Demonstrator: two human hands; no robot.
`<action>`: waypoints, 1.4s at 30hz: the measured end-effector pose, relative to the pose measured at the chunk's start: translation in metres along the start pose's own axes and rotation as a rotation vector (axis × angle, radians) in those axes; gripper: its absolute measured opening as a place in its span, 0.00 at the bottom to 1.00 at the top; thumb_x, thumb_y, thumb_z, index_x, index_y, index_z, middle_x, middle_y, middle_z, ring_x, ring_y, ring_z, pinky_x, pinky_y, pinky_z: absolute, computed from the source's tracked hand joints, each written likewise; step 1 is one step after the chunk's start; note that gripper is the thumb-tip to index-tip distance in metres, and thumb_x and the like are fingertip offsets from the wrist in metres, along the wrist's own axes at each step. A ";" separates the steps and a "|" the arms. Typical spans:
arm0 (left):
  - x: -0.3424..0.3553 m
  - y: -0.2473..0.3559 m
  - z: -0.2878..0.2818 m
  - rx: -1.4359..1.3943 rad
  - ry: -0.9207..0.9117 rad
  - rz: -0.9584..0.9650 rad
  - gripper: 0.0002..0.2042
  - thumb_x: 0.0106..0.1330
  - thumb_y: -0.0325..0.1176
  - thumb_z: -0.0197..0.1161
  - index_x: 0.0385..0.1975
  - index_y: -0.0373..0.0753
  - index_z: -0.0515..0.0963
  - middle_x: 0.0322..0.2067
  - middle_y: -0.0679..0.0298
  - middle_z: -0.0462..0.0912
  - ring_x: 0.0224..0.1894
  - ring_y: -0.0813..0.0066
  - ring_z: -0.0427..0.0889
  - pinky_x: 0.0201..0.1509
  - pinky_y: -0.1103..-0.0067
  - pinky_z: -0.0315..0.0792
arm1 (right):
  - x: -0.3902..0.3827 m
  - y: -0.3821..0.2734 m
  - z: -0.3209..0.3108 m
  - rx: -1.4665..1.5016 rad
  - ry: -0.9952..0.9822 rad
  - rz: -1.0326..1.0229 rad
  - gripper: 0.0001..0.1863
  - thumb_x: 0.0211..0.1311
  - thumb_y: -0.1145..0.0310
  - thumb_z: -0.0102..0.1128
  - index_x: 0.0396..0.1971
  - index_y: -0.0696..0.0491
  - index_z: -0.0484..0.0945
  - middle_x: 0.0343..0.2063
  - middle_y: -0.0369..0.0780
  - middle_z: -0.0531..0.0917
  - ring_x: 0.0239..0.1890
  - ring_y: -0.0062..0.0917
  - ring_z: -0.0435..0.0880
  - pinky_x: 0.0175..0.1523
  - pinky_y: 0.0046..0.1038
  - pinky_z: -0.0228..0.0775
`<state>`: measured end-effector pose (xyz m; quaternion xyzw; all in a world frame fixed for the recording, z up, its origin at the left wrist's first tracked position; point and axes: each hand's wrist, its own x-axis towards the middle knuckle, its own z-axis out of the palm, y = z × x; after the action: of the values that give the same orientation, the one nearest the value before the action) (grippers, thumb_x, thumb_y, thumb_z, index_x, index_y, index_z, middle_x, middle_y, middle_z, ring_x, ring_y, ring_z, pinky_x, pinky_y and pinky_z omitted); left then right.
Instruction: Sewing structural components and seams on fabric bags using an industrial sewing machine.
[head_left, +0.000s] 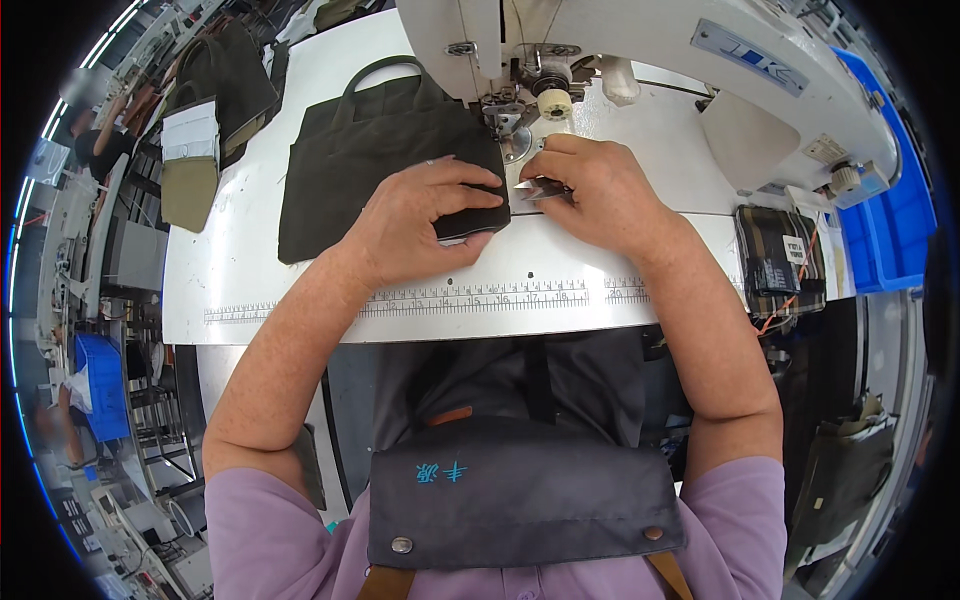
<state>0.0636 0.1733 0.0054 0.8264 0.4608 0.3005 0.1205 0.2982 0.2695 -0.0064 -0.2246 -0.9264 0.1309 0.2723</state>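
A dark olive fabric bag [335,185] with a looped handle lies on the white sewing table, its right edge beside the sewing machine's presser foot area. My left hand [425,215] rests over the bag's lower right corner, fingers bent at the edge and thumb nearer me, gripping the fabric. My right hand [600,195] is closed around small metal thread snips [540,189], whose blades point left toward the bag's edge. Most of the snips is hidden in my palm. Just beyond both hands stands the sewing machine's needle head [510,110].
A printed ruler [480,298] runs along the table's front. More dark bags [230,75] and an olive piece [190,190] lie at the far left. A folded plaid cloth [775,255] sits at the right, near a blue bin [890,225]. The machine arm [640,40] overhangs the table.
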 end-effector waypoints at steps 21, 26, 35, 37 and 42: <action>-0.010 -0.003 0.008 0.193 0.033 0.063 0.08 0.64 0.23 0.68 0.42 0.36 0.83 0.43 0.62 0.90 0.48 0.61 0.89 0.65 0.60 0.77 | 0.001 -0.008 -0.002 0.017 -0.146 -0.100 0.14 0.48 0.68 0.69 0.37 0.49 0.88 0.31 0.38 0.83 0.34 0.38 0.85 0.40 0.39 0.78; -0.013 -0.006 0.014 0.126 0.078 0.052 0.09 0.60 0.24 0.71 0.40 0.36 0.84 0.45 0.61 0.89 0.49 0.61 0.89 0.60 0.66 0.81 | 0.001 -0.008 -0.004 0.130 -0.162 -0.118 0.12 0.45 0.69 0.67 0.33 0.51 0.88 0.28 0.39 0.84 0.33 0.39 0.86 0.40 0.40 0.77; -0.011 -0.003 0.011 0.051 0.121 0.068 0.07 0.55 0.23 0.73 0.34 0.38 0.87 0.37 0.65 0.84 0.37 0.66 0.83 0.41 0.72 0.78 | 0.002 -0.006 -0.001 0.196 -0.106 -0.093 0.12 0.47 0.72 0.68 0.35 0.52 0.89 0.30 0.38 0.85 0.32 0.38 0.86 0.40 0.37 0.78; -0.012 -0.004 0.012 0.020 0.109 0.028 0.06 0.56 0.25 0.72 0.34 0.38 0.88 0.34 0.66 0.81 0.36 0.66 0.81 0.39 0.72 0.77 | 0.002 -0.005 -0.001 0.205 -0.112 -0.104 0.14 0.46 0.75 0.70 0.37 0.53 0.88 0.31 0.39 0.84 0.33 0.37 0.86 0.39 0.35 0.78; -0.008 -0.001 0.007 -0.041 0.015 -0.047 0.07 0.58 0.27 0.72 0.37 0.39 0.89 0.32 0.66 0.81 0.36 0.67 0.82 0.37 0.73 0.77 | 0.002 -0.001 0.000 0.241 -0.119 -0.104 0.16 0.45 0.78 0.73 0.38 0.54 0.88 0.32 0.38 0.84 0.33 0.33 0.86 0.37 0.31 0.79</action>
<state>0.0638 0.1674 -0.0039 0.8104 0.4748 0.3129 0.1411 0.2961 0.2692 -0.0050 -0.1337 -0.9288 0.2400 0.2486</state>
